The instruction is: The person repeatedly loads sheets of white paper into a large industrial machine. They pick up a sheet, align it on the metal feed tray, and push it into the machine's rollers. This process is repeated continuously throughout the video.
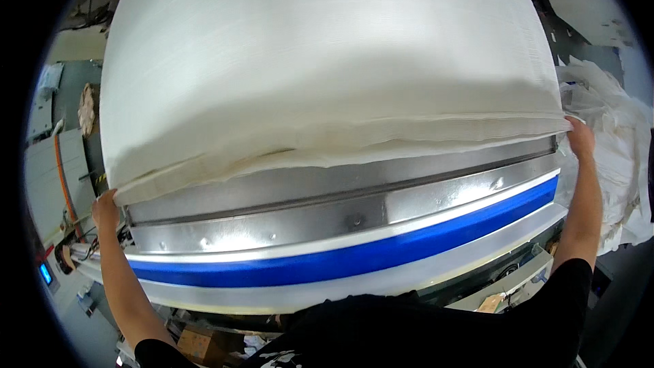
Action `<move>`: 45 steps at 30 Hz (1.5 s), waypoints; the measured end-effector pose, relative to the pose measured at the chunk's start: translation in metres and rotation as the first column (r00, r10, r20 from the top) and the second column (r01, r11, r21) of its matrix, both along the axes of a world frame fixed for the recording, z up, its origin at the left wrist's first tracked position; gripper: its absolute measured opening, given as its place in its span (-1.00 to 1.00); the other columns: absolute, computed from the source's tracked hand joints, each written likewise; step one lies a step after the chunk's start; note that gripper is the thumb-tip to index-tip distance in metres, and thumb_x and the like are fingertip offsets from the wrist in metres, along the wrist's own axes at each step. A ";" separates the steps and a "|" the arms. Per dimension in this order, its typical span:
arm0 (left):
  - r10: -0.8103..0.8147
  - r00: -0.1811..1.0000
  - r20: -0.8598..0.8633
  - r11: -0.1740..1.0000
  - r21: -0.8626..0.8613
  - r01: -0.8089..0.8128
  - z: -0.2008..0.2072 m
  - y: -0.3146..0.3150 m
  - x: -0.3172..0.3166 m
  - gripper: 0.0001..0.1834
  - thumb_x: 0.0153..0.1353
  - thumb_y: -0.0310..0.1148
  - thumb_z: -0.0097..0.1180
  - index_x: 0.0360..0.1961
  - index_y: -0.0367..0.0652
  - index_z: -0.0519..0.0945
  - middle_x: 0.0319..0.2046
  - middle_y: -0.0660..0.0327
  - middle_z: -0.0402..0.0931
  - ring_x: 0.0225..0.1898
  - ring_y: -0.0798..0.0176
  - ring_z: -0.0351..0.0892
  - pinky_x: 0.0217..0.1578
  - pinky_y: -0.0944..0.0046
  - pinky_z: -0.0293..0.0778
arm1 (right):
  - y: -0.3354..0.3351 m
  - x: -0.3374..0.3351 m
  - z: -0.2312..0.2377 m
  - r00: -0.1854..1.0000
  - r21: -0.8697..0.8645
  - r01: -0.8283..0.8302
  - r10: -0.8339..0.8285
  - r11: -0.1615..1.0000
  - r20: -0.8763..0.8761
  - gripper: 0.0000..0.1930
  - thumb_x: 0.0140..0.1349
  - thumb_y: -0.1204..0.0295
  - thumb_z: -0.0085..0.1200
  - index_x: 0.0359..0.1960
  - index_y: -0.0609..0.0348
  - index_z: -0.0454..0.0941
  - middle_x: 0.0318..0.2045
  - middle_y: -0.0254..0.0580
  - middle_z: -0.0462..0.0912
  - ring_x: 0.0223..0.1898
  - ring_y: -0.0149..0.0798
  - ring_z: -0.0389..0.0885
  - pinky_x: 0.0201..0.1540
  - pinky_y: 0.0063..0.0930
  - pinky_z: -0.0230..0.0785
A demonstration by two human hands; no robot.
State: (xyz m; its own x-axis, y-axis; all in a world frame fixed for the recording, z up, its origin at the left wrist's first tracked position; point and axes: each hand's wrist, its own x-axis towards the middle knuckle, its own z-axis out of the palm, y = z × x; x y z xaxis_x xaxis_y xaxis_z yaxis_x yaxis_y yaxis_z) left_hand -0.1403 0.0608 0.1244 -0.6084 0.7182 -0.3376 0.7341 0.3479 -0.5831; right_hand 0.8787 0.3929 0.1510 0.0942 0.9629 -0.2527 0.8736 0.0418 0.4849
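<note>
A wide stack of white fabric layers (327,48) spreads over the table before me. Its near edge (340,138) shows many thin plies and bends in a wavy line, with a small gap left of the middle. My left hand (105,209) is closed on the stack's near left corner. At the near right corner my right hand (580,138) grips the same layers, its fingers partly hidden by them. Both arms are stretched wide apart. Below the fabric's edge lies a bare metal strip (327,217) with a dark groove running along it.
A blue band (340,249) between white strips runs along the table's front edge. Crumpled white sheeting (599,143) is heaped at the right. An orange tube (65,180) and a small lit screen (45,272) are at the left. A cardboard box (199,345) sits low near me.
</note>
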 end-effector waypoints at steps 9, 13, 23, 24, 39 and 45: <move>-0.205 0.947 0.246 0.975 -0.029 0.219 0.055 -0.074 0.006 -0.72 -0.01 -0.51 -0.07 -0.26 -0.03 0.59 -0.32 0.10 0.57 -0.28 0.00 0.54 -0.15 0.04 0.38 | -0.062 0.049 0.058 0.988 -0.167 -0.141 0.130 0.976 -0.078 -0.66 0.02 0.45 0.00 -0.11 -0.05 0.51 -0.21 -0.08 0.59 -0.16 0.00 0.53 -0.12 -0.21 0.36; -0.131 0.965 0.227 0.913 -0.352 0.206 0.026 -0.158 0.012 -0.69 -0.02 -0.48 -0.08 -0.24 0.00 0.61 -0.25 0.15 0.57 -0.17 0.07 0.53 -0.13 0.08 0.39 | -0.106 0.050 0.037 0.982 -0.393 -0.116 0.164 0.912 0.090 -0.66 -0.01 0.44 0.00 -0.13 -0.08 0.53 -0.26 -0.12 0.60 -0.21 -0.05 0.55 -0.13 -0.25 0.39; 0.133 0.979 0.154 0.587 -0.808 0.047 -0.032 -0.190 0.072 -0.77 -0.03 -0.42 0.05 -0.31 -0.09 0.64 -0.14 0.15 0.55 -0.09 0.08 0.54 -0.16 0.07 0.45 | -0.179 0.072 -0.008 0.924 -0.629 -0.093 0.302 0.772 0.233 -0.84 0.07 0.36 -0.07 -0.45 0.01 0.59 -0.44 -0.13 0.61 -0.29 -0.07 0.57 -0.20 -0.15 0.37; 0.128 0.979 0.156 0.545 -0.836 0.062 -0.037 -0.184 0.075 -0.76 -0.01 -0.37 0.05 -0.28 -0.08 0.64 -0.14 0.16 0.56 -0.11 0.09 0.55 -0.20 0.08 0.49 | -0.184 0.083 -0.014 0.925 -0.624 -0.096 0.300 0.776 0.232 -0.83 0.08 0.35 -0.08 -0.47 0.03 0.58 -0.44 -0.12 0.61 -0.30 -0.07 0.57 -0.21 -0.15 0.37; 0.408 0.898 0.165 0.896 0.115 -0.428 -0.067 -0.221 0.014 -0.55 -0.03 -0.39 0.12 -0.03 -0.07 0.47 -0.30 0.07 0.58 -0.27 -0.01 0.55 -0.30 0.10 0.46 | -0.194 0.049 -0.054 1.000 -0.738 -0.010 -0.003 0.675 -0.017 -0.70 -0.19 0.39 0.10 -0.34 0.22 0.56 -0.31 0.08 0.58 -0.23 0.11 0.52 -0.17 -0.15 0.38; 0.296 0.937 0.184 0.944 0.096 -0.317 -0.074 -0.168 0.088 -0.71 0.11 -0.35 -0.14 -0.14 -0.04 0.51 -0.25 -0.03 0.54 -0.21 -0.12 0.51 -0.25 -0.02 0.43 | -0.188 -0.041 -0.044 0.997 -0.824 0.036 -0.073 0.566 -0.007 -0.51 -0.30 0.21 0.18 -0.21 0.06 0.59 -0.26 0.00 0.60 -0.18 0.02 0.55 -0.09 -0.24 0.38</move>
